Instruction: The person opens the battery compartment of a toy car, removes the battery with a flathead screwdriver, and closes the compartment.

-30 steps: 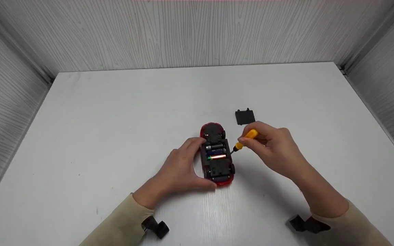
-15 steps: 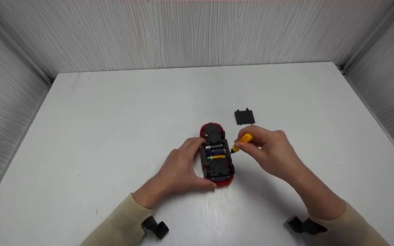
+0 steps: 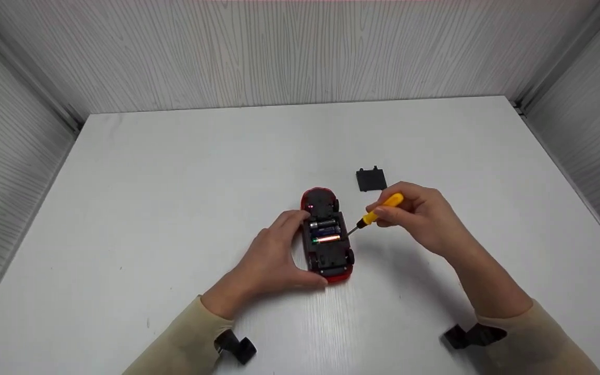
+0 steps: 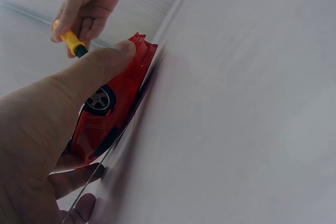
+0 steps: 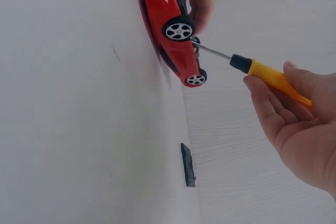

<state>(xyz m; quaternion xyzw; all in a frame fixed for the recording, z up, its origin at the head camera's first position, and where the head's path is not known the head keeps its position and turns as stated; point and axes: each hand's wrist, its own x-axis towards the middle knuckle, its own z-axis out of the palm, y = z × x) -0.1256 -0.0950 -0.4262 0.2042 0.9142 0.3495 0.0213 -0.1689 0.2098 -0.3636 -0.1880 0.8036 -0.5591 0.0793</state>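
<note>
A red toy car [image 3: 331,255] lies upside down on the white table, its black underside facing up. Three batteries [image 3: 326,230] sit side by side in its open compartment. My left hand [image 3: 274,255] grips the car from the left, thumb at the near end and fingers along the far side. My right hand [image 3: 425,216] pinches a screwdriver [image 3: 383,209] by its yellow handle. The tip of the metal shaft meets the right edge of the compartment, beside the lowest battery. In the right wrist view the screwdriver [image 5: 270,76] slants down to the car [image 5: 181,59] behind a wheel.
A black battery cover [image 3: 371,179] lies on the table beyond the car, just past my right hand's fingers. Grey wood-grain panels [image 3: 300,52] wall the table at the back and both sides.
The screwdriver dipped closer to the car half a second ago; now its handle is back up and right, with more shaft showing. The car has shifted slightly left under my left hand.
</note>
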